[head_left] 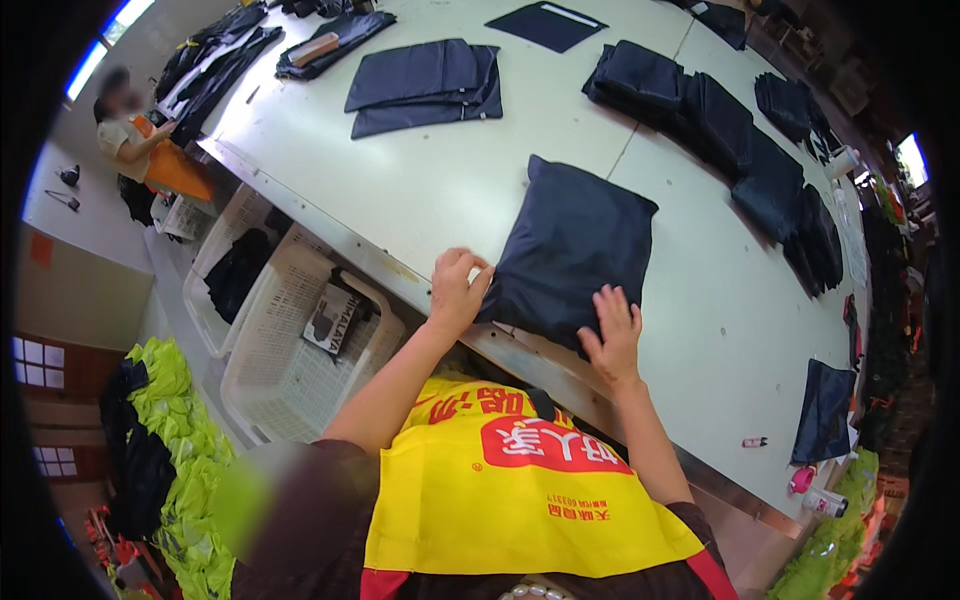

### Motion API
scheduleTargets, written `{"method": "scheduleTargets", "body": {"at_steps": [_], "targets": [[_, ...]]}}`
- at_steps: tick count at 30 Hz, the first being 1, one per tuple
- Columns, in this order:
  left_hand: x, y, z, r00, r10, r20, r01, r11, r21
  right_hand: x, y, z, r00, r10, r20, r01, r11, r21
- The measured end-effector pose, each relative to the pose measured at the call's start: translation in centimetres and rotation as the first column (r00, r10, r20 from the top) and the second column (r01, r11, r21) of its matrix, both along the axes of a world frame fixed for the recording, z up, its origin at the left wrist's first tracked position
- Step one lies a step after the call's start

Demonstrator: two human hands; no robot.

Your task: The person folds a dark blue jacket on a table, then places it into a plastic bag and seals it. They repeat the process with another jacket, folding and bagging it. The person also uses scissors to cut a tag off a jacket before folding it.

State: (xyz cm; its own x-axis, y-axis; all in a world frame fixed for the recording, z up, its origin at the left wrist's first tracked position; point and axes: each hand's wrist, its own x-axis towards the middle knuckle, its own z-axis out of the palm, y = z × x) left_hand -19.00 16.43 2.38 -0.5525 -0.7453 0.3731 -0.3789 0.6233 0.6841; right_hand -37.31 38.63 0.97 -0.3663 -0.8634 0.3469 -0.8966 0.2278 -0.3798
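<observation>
A dark navy fabric bag (570, 240), flat and roughly square, lies slightly turned on the white table at its front edge. My left hand (460, 288) is at the bag's lower left side, thumb and fingers pinched together on its edge. On the bag's lower right part rests my right hand (614, 335), its fingers spread and laid on the cloth. The bag's near corner hangs close to the table's rim, and part of it is hidden by my hands.
Stacked dark fabric pieces (425, 85) lie at the back, with a row of folded dark bundles (720, 125) on the right. White plastic baskets (270, 375) stand below the table at left, near a bright green cloth heap (190, 440). Another person (150, 150) stands far left.
</observation>
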Motion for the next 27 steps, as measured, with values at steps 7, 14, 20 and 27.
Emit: {"method": "scheduleTargets", "body": {"at_steps": [7,14,20,27], "targets": [[-1.7,7.4,1.1,0.823,-0.346,0.451,0.523,0.771,-0.362,-3.6,-0.5,-0.5,-0.029,-0.080,0.996,0.438,0.895,0.085],[0.7,4.3,4.0,0.839,-0.282,-0.465,0.365,0.926,0.096,-1.3,-2.9,12.8,0.216,0.427,0.878,0.121,0.881,-0.458],[9.5,0.1,0.9,0.862,0.099,-0.498,0.365,0.561,0.743,-5.2,-7.0,2.5,0.970,-0.157,-0.187,0.199,0.953,0.229],[14.3,-1.3,-3.0,0.901,0.351,-0.256,0.036,0.528,0.848,-0.1,-12.1,-1.3,0.680,-0.225,0.697,0.146,0.974,0.172]]}}
